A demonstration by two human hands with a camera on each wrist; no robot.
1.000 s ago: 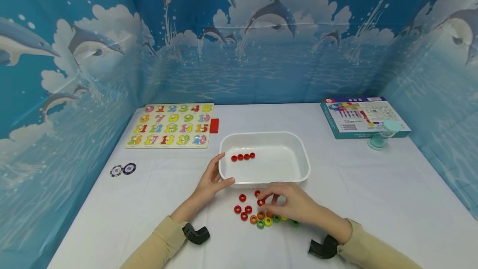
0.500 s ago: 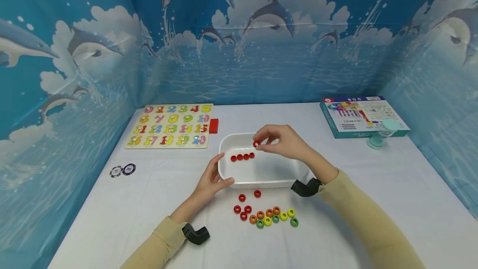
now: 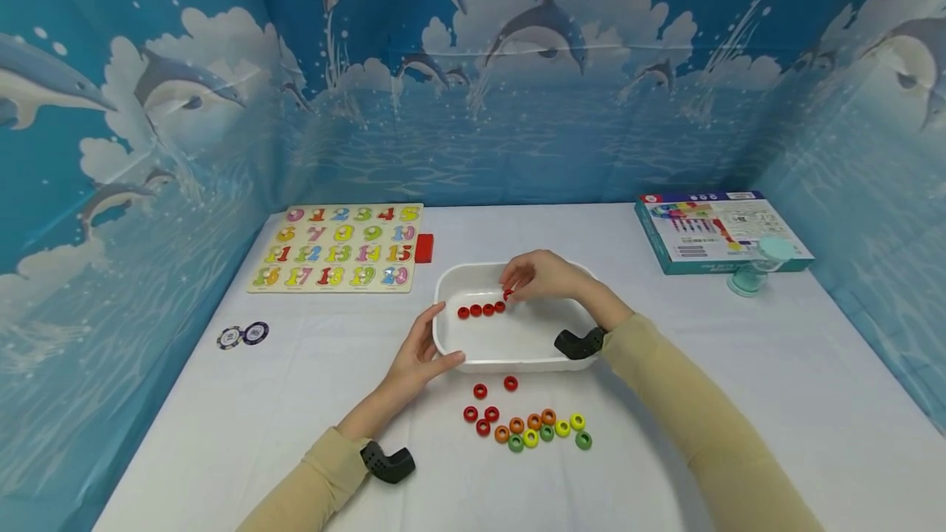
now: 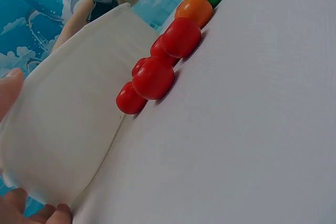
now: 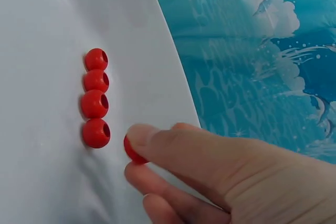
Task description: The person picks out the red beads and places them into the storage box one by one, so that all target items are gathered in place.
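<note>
My right hand (image 3: 545,276) pinches a red bead (image 5: 135,150) between thumb and fingertips, low over the white tray (image 3: 547,351). Just beside it inside the tray, several red beads (image 3: 476,311) stand in a short row, holes visible in the right wrist view (image 5: 95,103). The left hand (image 3: 417,351) grips the tray's left end, thumb at the front rim and fingers along the side. In front of the tray, loose red beads (image 3: 491,414) lie on the cloth beside orange beads (image 3: 516,425), yellow beads (image 3: 530,438) and green beads (image 3: 584,440).
A number board (image 3: 336,249) lies at the back left, a red block (image 3: 424,249) at its right edge. Two round chips (image 3: 256,333) are on the left. At the back right, a flat game box (image 3: 724,232) has a teal hourglass-like object (image 3: 757,267) in front.
From the loose beads, my right hand has carried a red bead over the tray, then lowered it toward the row's right end. The left hand stays on the tray.
</note>
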